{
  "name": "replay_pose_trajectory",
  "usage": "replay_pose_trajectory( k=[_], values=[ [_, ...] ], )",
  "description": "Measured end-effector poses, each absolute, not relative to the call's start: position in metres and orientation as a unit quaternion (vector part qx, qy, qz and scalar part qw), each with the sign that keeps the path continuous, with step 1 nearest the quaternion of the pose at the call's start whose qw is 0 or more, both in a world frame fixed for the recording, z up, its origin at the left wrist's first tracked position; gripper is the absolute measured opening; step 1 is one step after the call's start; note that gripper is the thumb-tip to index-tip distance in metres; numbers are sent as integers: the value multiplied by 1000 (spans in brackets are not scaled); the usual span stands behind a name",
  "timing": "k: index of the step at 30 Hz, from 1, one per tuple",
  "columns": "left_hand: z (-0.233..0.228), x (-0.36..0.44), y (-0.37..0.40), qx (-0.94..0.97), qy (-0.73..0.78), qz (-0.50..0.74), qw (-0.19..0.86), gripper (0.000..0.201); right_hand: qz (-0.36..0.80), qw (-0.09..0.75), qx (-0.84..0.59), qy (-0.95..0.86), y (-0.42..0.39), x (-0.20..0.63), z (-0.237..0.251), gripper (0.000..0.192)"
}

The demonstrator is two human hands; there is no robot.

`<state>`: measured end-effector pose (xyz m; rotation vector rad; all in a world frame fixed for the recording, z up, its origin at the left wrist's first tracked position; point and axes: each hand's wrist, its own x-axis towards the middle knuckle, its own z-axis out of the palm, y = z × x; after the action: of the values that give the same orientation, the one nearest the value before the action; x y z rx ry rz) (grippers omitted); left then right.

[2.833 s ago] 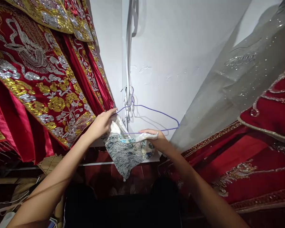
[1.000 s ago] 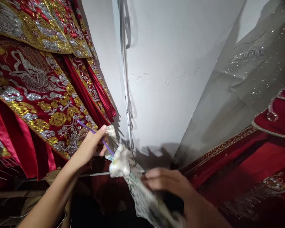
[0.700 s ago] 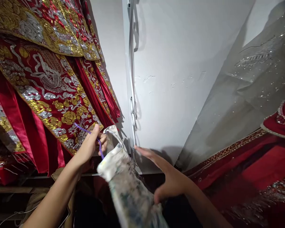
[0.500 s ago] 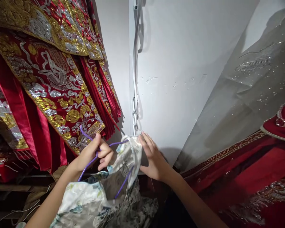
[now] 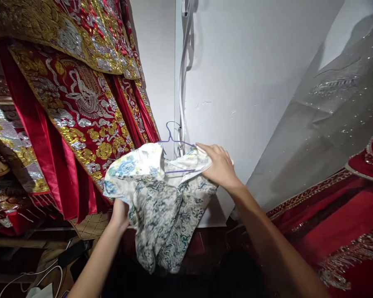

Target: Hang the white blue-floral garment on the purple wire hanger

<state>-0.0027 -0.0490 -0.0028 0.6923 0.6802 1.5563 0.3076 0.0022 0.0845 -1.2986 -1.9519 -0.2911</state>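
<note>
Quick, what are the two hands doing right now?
Left hand: under the floral garment, mostly hidden; grip cannot be told.
Right hand: closed on the garment's shoulder, over the purple hanger.

1. The left hand (image 5: 120, 214) is largely hidden behind the floral garment (image 5: 161, 203); its fingers cannot be seen.
2. Most of the purple hanger (image 5: 173, 140) is covered by the garment.
3. The red embroidered robes (image 5: 81, 103) are cut off at the top and left edges.
4. The right hand (image 5: 219, 165) has its fingertips hidden in cloth.
</note>
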Motion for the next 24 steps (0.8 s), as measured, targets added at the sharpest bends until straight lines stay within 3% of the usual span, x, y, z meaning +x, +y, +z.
replay_pose_trajectory(
  k=[4,8,12,14,17,19,22,24],
  values=[
    [-50,12,-69,238,396,674,576,63,-169,395,-532,-729,9,316,92,64],
    [-76,30,-77,344,487,618,511,60,-174,391,-557,-711,-5,326,79,69],
    [-89,54,-82,398,516,562,509,58,-109,410,-549,-720,-36,324,51,83],
    [-97,68,-87,360,518,559,538,60,-10,430,-504,-749,-54,315,42,83],
    [-105,83,-97,344,479,551,590,62,230,395,-363,-812,-72,297,39,68],
    [-107,86,-103,360,479,537,594,61,328,391,-301,-806,-75,287,36,52],
    [-106,79,-111,341,536,511,579,61,335,503,-389,-695,-68,274,10,23],
    [-105,71,-114,318,539,507,593,64,322,556,-483,-595,-63,264,-25,30]
  ],
)
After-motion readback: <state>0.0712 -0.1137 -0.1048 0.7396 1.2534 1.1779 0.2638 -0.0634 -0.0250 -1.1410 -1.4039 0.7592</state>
